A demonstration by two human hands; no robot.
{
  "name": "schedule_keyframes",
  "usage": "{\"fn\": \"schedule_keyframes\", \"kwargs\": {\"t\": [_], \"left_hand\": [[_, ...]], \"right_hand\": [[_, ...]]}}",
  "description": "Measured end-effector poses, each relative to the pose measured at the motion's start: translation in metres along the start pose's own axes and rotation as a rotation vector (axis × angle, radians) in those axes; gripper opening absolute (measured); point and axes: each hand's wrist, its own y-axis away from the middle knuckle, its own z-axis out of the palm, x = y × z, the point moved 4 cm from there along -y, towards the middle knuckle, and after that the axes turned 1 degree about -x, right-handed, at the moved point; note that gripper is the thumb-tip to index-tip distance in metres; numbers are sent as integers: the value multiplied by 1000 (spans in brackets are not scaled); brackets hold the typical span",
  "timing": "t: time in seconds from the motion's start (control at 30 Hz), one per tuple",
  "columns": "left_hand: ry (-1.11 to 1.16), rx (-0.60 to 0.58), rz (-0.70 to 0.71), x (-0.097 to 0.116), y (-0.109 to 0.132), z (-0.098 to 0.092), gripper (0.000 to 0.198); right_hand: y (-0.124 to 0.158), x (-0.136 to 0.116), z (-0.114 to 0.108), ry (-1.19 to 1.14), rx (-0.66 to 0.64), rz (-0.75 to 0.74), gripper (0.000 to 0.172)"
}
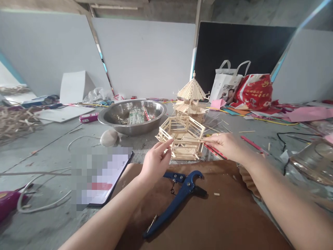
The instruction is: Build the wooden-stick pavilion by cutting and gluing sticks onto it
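Note:
A hexagonal frame of thin wooden sticks (182, 133) stands on the grey floor in front of me. My left hand (154, 161) pinches its near left edge with thumb and forefinger. My right hand (226, 146) pinches one thin stick (194, 140) laid across the frame's near side. Behind the frame stands a small stick pagoda (191, 99) with a pointed roof. A blue cutter (179, 196) lies on the brown board (221, 222) under my arms.
A steel bowl (132, 114) holding sticks sits at the left rear, a beige lump (109, 138) beside it. A tablet (101, 177), white cable (39, 205) and pink tool (7, 203) lie left. Bags (244, 88), coloured paper (309, 113) and a clear container (312, 159) are right.

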Motion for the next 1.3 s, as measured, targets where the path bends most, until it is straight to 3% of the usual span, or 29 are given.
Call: {"fn": "schedule_keyframes", "kwargs": {"t": [0.6, 1.3], "left_hand": [[-95, -33, 37, -5, 3, 3, 40], [-104, 7, 68, -5, 1, 4, 40]], "right_hand": [[-2, -4, 4, 49, -21, 19, 24], [-3, -7, 6, 90, -17, 30, 22]]}}
